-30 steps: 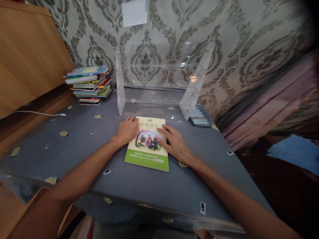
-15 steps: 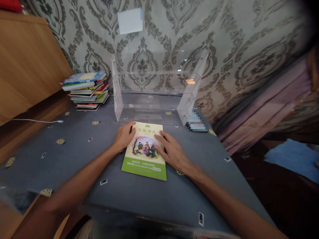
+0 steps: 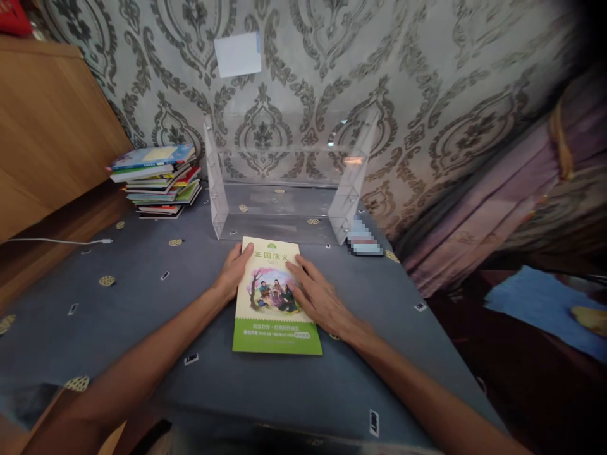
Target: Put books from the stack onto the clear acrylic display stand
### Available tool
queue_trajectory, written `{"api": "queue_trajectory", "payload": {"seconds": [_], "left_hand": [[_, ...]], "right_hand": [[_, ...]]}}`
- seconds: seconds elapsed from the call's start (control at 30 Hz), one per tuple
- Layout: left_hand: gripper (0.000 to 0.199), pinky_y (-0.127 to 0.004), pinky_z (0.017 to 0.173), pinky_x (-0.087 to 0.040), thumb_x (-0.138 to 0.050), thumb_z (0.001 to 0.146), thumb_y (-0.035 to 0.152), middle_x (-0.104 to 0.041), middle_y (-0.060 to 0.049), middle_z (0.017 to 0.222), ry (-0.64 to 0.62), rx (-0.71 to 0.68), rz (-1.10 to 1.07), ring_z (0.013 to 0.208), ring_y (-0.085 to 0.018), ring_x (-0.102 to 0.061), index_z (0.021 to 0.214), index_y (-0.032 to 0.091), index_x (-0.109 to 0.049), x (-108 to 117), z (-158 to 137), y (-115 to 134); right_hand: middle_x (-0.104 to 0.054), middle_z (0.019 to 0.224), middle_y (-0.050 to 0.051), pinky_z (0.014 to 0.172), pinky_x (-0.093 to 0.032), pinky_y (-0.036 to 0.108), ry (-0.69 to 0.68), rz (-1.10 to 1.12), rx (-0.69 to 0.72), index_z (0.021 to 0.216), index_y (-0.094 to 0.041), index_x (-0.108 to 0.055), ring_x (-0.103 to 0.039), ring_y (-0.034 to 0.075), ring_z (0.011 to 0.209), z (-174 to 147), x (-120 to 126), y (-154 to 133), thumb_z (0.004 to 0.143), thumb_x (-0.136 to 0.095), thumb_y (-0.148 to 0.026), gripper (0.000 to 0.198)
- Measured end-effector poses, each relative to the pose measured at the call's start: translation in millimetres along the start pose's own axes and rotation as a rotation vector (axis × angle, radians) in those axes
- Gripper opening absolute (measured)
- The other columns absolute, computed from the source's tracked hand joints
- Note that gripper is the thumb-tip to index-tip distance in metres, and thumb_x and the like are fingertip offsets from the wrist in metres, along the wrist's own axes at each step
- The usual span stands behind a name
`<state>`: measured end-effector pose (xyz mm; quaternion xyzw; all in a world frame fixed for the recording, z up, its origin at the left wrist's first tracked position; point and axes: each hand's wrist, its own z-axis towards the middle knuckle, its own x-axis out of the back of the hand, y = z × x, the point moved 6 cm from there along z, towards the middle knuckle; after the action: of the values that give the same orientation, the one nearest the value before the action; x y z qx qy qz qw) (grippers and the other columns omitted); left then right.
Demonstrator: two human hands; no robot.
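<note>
A paperback book (image 3: 268,338) with a cream and green cover lies face up on the grey tablecloth, its upper left end looking slightly raised. My left hand (image 3: 233,272) grips its left edge, thumb on the cover and fingers tucked out of sight at the side. Spread fingers of my right hand (image 3: 315,294) rest on the right edge of the cover, over part of the picture. Just beyond the book stands a clear acrylic rack (image 3: 218,202) with stepped shelves.
A stack of books (image 3: 161,180) stands at the back left, near a wooden cabinet (image 3: 47,133). A white cable (image 3: 61,240) reaches onto the cloth. Right of the rack lies a blurred flat item (image 3: 365,237). The table edge (image 3: 441,316) drops off at the right, beside a curtain (image 3: 512,170).
The book has turned slightly, its top swinging left. My left thumb now lies on its cover, with the fingers down at the edge. The view has shifted a little.
</note>
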<state>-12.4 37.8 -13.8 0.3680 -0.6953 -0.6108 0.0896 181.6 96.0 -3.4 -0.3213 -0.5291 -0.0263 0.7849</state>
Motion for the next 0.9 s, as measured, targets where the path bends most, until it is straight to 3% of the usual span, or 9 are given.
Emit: {"api": "queue_trajectory", "payload": {"seconds": [0.27, 0.47, 0.53, 0.6, 0.67, 0.73, 0.9], "left_hand": [[0.042, -0.045, 0.099, -0.055, -0.077, 0.081, 0.042, -0.076, -0.016, 0.109, -0.202, 0.023, -0.222, 0.107, -0.03, -0.072, 0.108, 0.013, -0.065, -19.8, -11.4, 2.3], [0.044, -0.047, 0.1, -0.055, -0.075, 0.083, 0.044, -0.076, -0.017, 0.111, -0.217, 0.037, -0.22, 0.112, -0.032, -0.07, 0.111, 0.012, -0.066, -20.0, -8.7, 0.3], [0.045, -0.046, 0.1, -0.056, -0.076, 0.082, 0.044, -0.076, -0.017, 0.109, -0.18, 0.031, -0.2, 0.111, -0.032, -0.07, 0.111, 0.011, -0.066, -17.1, -7.6, 0.7], [0.045, -0.046, 0.1, -0.056, -0.077, 0.082, 0.044, -0.077, -0.017, 0.107, -0.147, 0.033, -0.184, 0.11, -0.033, -0.071, 0.11, 0.011, -0.066, -14.8, -7.6, 1.2], [0.043, -0.046, 0.1, -0.056, -0.076, 0.082, 0.044, -0.077, -0.017, 0.106, -0.131, 0.047, -0.18, 0.109, -0.033, -0.071, 0.107, 0.01, -0.067, -14.1, -8.5, 1.3], [0.04, -0.046, 0.1, -0.056, -0.074, 0.084, 0.045, -0.077, -0.017, 0.106, -0.118, 0.063, -0.175, 0.11, -0.033, -0.071, 0.104, 0.01, -0.069, -13.9, -9.5, 0.9], [0.037, -0.045, 0.102, -0.055, -0.07, 0.087, 0.046, -0.077, -0.017, 0.107, -0.112, 0.083, -0.149, 0.112, -0.033, -0.07, 0.102, 0.012, -0.072, -13.6, -9.2, -1.9]], "right_hand": [[-0.003, 0.17, 0.011, 0.124, -0.024, 0.056, 0.047, 0.158, -0.068, 0.161, -0.027, -0.014, -0.008, 0.03, 0.156, -7.0, -3.3, -6.2, 0.105, -0.024, -0.052, 0.063], [-0.01, 0.169, 0.012, 0.122, -0.025, 0.063, 0.132, 0.29, -0.127, 0.16, -0.028, -0.018, -0.009, 0.033, 0.155, -10.2, 1.0, -1.5, 0.101, -0.037, -0.057, 0.069], [-0.019, 0.167, 0.016, 0.121, -0.026, 0.064, 0.167, 0.371, -0.17, 0.16, -0.025, -0.019, -0.017, 0.035, 0.154, -9.4, 2.8, 2.6, 0.098, -0.044, -0.059, 0.074], [-0.034, 0.161, 0.019, 0.117, -0.034, 0.064, 0.178, 0.539, -0.233, 0.16, -0.023, -0.015, -0.034, 0.036, 0.148, -7.0, 2.7, 7.9, 0.094, -0.053, -0.061, 0.085], [-0.052, 0.148, 0.02, 0.106, -0.048, 0.062, 0.145, 0.779, -0.301, 0.159, -0.023, -0.013, -0.055, 0.035, 0.133, -3.7, 0.2, 11.7, 0.089, -0.06, -0.061, 0.092], [-0.066, 0.133, 0.017, 0.093, -0.058, 0.056, 0.091, 1.0, -0.356, 0.155, -0.024, -0.021, -0.068, 0.033, 0.114, -0.9, -1.8, 11.6, 0.086, -0.065, -0.059, 0.089], [-0.077, 0.104, 0.009, 0.069, -0.061, 0.038, 0.073, 1.257, -0.432, 0.132, -0.022, -0.049, -0.075, 0.025, 0.082, 0.2, 3.1, 6.4, 0.077, -0.077, -0.053, 0.07]]}}
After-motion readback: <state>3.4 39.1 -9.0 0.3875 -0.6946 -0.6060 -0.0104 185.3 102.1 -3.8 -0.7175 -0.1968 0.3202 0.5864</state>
